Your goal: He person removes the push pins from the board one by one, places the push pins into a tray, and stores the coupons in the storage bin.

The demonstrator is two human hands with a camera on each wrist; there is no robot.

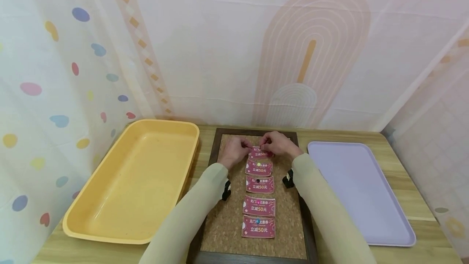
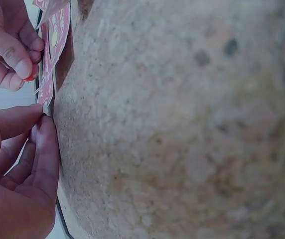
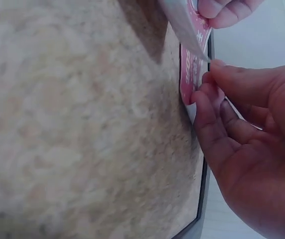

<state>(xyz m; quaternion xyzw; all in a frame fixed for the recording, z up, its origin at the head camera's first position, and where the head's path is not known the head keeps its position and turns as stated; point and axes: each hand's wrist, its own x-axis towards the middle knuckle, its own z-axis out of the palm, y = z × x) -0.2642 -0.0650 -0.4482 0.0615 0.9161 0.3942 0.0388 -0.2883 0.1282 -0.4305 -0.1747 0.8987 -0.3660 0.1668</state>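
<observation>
Four pink coupons (image 1: 258,231) are pinned up the corkboard (image 1: 223,231) from 6 o'clock. Near 12 o'clock, the left hand (image 1: 235,150) pinches a fifth coupon (image 1: 261,154) at its 9 o'clock edge, the right hand (image 1: 278,144) a red pin (image 2: 31,78). This coupon probably is light, easily creased; better hold its edges.

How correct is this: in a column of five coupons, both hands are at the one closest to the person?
Not closest: the head view shows the left hand and the right hand at the coupon farthest away. The rest is right.
</observation>
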